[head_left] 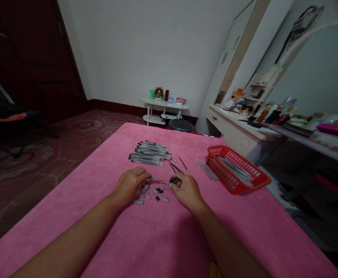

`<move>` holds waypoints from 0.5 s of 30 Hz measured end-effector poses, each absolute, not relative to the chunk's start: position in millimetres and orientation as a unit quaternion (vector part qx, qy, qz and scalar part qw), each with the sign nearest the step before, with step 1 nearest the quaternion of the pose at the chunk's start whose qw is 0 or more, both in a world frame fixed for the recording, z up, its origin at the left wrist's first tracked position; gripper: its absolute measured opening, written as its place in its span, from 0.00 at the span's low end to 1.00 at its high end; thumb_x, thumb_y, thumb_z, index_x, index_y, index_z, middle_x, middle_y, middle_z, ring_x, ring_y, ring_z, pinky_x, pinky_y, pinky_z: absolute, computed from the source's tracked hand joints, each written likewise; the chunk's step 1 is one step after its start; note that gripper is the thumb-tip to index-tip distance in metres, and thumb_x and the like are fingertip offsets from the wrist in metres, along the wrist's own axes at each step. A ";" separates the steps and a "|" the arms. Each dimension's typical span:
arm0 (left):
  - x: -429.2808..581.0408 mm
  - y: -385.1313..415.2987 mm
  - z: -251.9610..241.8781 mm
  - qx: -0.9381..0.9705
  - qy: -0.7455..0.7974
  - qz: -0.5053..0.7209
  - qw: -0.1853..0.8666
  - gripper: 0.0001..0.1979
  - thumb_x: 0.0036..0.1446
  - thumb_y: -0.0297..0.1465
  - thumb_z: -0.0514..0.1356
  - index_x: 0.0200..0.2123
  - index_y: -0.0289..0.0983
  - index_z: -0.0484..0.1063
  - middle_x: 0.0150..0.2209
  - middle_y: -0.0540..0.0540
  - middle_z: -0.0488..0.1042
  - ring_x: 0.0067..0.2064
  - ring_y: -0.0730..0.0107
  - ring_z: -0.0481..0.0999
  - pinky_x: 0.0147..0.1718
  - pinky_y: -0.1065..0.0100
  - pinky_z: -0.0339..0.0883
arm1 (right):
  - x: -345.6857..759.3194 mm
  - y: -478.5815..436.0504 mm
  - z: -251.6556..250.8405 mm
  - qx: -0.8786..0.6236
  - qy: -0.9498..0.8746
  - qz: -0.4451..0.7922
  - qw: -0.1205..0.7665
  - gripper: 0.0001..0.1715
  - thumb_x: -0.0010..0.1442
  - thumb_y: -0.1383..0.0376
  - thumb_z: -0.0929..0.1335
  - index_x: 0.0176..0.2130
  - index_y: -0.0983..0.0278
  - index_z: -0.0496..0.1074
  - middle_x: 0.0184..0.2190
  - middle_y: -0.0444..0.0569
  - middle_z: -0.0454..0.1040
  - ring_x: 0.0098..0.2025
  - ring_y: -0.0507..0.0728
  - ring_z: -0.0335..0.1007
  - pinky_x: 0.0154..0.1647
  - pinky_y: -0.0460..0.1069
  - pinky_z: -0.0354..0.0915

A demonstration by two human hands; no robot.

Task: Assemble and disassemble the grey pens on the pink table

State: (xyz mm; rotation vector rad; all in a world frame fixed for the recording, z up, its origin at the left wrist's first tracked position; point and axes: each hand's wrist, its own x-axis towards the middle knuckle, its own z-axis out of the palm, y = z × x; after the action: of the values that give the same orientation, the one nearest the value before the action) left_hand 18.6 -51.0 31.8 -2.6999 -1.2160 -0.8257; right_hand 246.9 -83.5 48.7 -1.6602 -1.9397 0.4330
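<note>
My left hand (131, 185) is closed on a slim clear pen piece (157, 180) whose tip points right. My right hand (184, 189), fingers pinched, holds something small and dark. Between and below the hands lie several clear caps (163, 199) and small black plugs (157, 198). Beyond them, a pile of clear pens with dark ends (150, 153) rests on the pink cloth (122, 247). Thin dark refills (183, 163) lie just past my right hand. Clear tubes (207, 169) are beside a red basket (232, 170) that holds more thin pieces.
A dresser (232, 129) crowded with bottles stands along the right side. Past the far edge of the cloth are a small white table (164, 103) and a round dark stool (180, 124). A dark chair (6, 116) stands at the left by a door.
</note>
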 end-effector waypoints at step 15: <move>20.9 -52.3 29.1 -0.900 -0.317 -0.296 0.043 0.09 0.57 0.25 0.56 0.41 0.38 0.73 0.33 0.44 0.73 0.34 0.68 0.70 0.33 0.68 0.62 | 245.4 -85.3 59.8 -0.541 -0.802 0.136 0.214 0.09 0.54 0.69 0.68 0.33 0.58 0.79 0.33 0.46 0.78 0.37 0.54 0.72 0.37 0.46 0.59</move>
State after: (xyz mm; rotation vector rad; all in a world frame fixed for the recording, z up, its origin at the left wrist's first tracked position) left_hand 20.9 -52.3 29.1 -2.7526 -0.9707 -0.9041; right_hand 245.4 -85.3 59.8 -1.5002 -2.2256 0.3785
